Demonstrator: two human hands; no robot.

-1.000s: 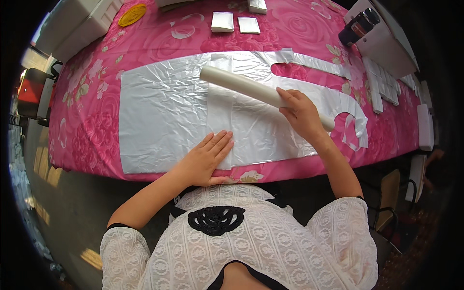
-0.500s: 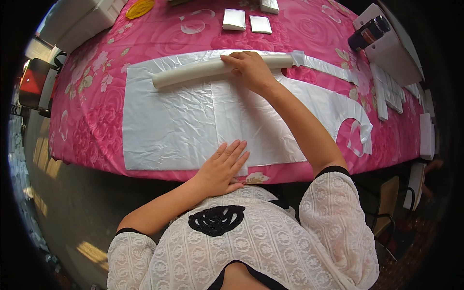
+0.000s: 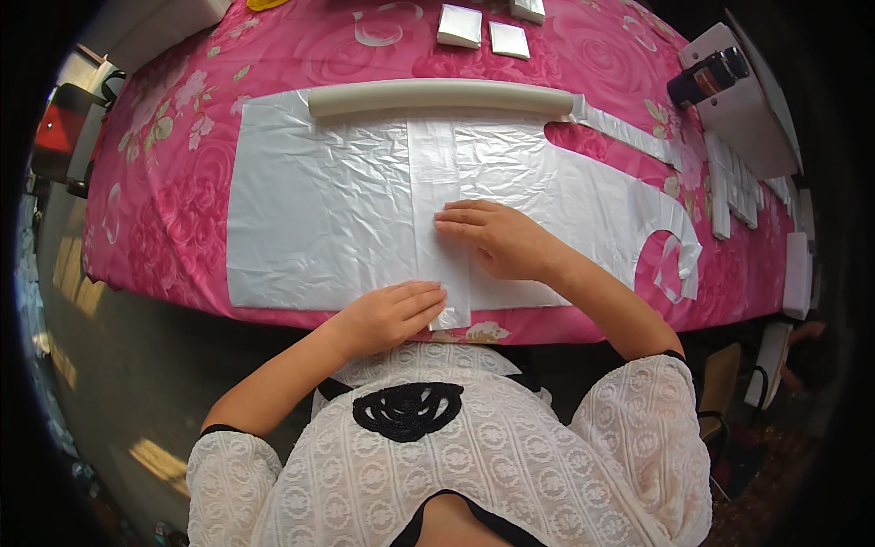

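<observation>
A thin white plastic apron (image 3: 319, 210) with curved cut-outs and narrow straps lies spread on the table, wrinkled, with a folded band running across its middle. My left hand (image 3: 392, 317) rests palm down at its near edge, fingers extended over the end of the band. Farther in, my right hand (image 3: 499, 239) lies flat on the plastic, its fingertips at the band. Both hands are open and hold nothing. A smooth white tube (image 3: 447, 97) lies along the apron's far edge, apart from my hands.
A pink flowered cloth (image 3: 173, 219) covers the table. Small folded white packets (image 3: 458, 25) lie at the back. To the right are a dark bottle (image 3: 708, 77), a white box (image 3: 743, 123) and flat white bundles (image 3: 729, 187). A chair (image 3: 720, 387) stands at lower right.
My right hand has let go of the tube and come back toward me onto the apron. The tube now lies farther away, along the far edge. My left hand has shifted slightly left.
</observation>
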